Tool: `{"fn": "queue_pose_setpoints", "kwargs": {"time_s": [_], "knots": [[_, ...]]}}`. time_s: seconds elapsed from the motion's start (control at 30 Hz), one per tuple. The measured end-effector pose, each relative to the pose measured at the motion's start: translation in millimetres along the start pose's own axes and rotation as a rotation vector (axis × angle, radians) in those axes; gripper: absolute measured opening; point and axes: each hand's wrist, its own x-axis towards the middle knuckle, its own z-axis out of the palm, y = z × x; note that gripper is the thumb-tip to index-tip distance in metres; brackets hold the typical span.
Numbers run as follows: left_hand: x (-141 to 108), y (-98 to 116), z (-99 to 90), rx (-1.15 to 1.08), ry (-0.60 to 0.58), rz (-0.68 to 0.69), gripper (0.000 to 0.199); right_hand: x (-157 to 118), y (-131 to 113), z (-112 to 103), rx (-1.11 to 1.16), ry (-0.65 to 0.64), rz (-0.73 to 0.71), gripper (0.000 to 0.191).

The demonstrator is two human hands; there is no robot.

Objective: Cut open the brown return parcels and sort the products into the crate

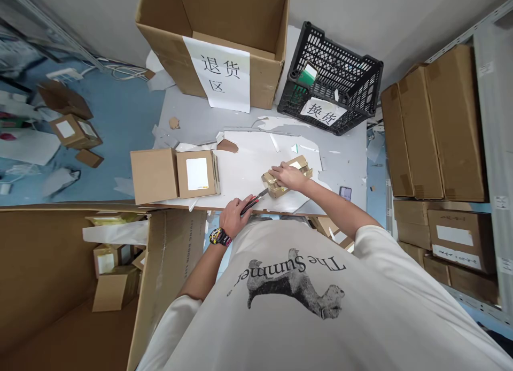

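My left hand (234,217), with a watch on its wrist, is closed round a dark box cutter (254,201). The blade points up and right, its tip close to the left end of a small taped cardboard box (277,190). That box lies tilted on the white sheet near the table's front edge. On top of it rests my right hand (289,177), fingers bent over the box and pressing on it. Part of the box is hidden under this hand.
Cardboard boxes (154,176) stand left on the table (340,160). A large open carton (264,82) and a black crate (360,87) are behind. Another open carton (160,275) stands front left. Stacked boxes (457,130) fill the right shelf.
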Motion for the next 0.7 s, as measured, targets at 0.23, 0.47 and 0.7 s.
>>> {"fn": "queue_pose_setpoints", "kwargs": {"time_s": [0.23, 0.47, 0.7], "knots": [[28.1, 1.2, -7.1, 0.101, -0.083, 0.026, 0.06, 1.4, -0.5, -9.1, -0.202, -0.03, -0.12, 0.041], [48.0, 14.2, -17.0, 0.181, -0.136, 0.019, 0.06, -5.2, 0.9, 4.5, -0.245, -0.01, -0.127, 0.053], [44.9, 8.1, -14.3, 0.16, -0.068, -0.082, 0.061, -9.8, -6.0, 35.4, -0.145, 0.106, 0.012, 0.057]]}}
